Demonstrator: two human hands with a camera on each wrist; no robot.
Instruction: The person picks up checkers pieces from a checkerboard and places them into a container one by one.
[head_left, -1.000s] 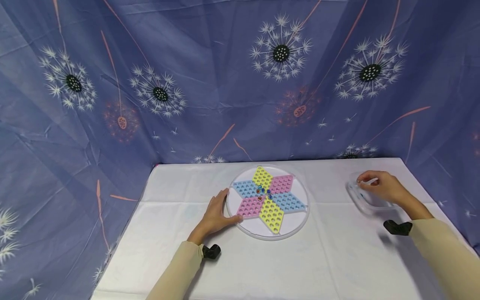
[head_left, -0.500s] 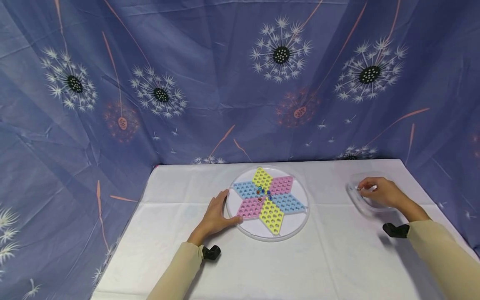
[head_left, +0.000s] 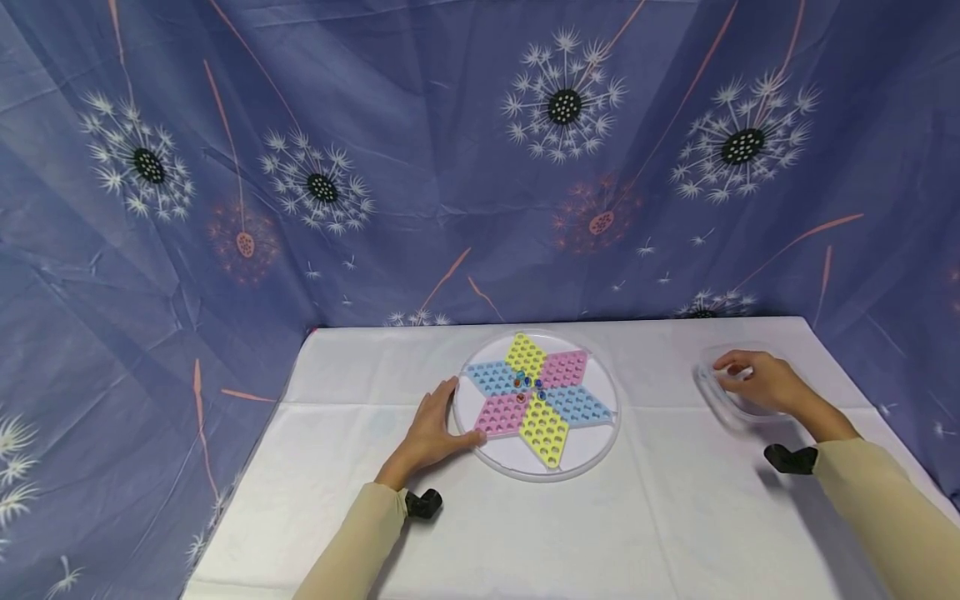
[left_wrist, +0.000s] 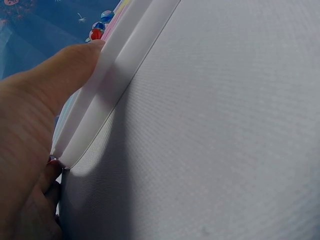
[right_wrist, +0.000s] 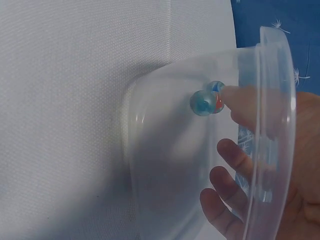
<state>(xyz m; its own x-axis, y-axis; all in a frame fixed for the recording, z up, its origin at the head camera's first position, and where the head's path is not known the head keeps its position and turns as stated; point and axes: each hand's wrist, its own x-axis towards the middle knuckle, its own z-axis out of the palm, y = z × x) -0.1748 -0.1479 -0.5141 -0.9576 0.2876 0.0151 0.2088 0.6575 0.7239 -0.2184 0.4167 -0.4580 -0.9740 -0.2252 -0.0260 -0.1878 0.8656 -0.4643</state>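
At 3 o'clock on the table, the right hand [head_left: 765,382] was inside the clear container [head_left: 714,402], fingers curled; in the right wrist view a fingertip [right_wrist: 240,97] touched two marbles [right_wrist: 207,101], but a closed pinch wasn't visible, so I couldn't tell if it had hold of one. Container was tipped on its side toward the hand, and only those two marbles showed in it. Centre of the table: round game board [head_left: 536,398] with a six-point star of blue, pink and yellow dimpled sections. A few marbles [head_left: 527,385] sat in the star's middle; all other holes looked empty. Left hand [head_left: 435,429] was at the board's 8 o'clock edge, thumb curled over the white rim [left_wrist: 107,82] and fingers under it, pinning it in place. Judgement: early stage, a handful placed, most of the board unfilled, two left in the container. White tablecloth [head_left: 615,533] underneath, blue dandelion-print curtain [head_left: 375,167] behind.
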